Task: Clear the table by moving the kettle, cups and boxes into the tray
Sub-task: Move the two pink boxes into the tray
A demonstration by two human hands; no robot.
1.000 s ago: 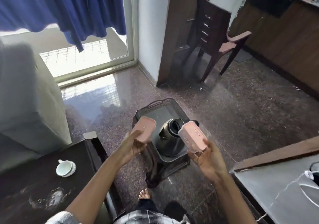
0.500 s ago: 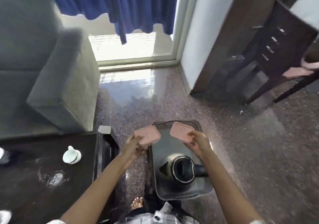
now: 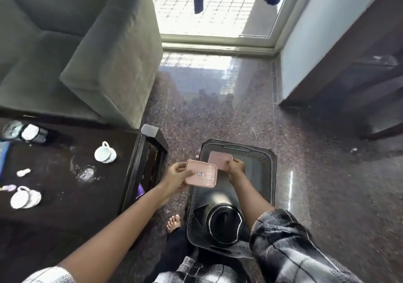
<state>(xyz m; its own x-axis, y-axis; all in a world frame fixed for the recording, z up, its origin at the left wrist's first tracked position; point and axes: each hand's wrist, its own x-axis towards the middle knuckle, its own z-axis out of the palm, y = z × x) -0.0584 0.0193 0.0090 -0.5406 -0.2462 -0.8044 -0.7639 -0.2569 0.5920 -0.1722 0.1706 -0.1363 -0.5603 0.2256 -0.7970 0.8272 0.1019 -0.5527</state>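
Two cups (image 3: 105,152) sat on the dark table (image 3: 54,217); the floor tray (image 3: 270,173) held the kettle (image 3: 224,226); the left hand (image 3: 176,176) gripped a near pink box (image 3: 201,173), the right hand (image 3: 235,167) a far pink box (image 3: 219,160).

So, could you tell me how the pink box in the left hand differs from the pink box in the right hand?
The left hand holds the nearer box over the tray's left rim; the right hand holds the farther box inside, over the tray's far end. The nearer box's lid shows a glinting patterned patch; the farther box's lid looks plain. Both are pink, rounded and carry a small label.
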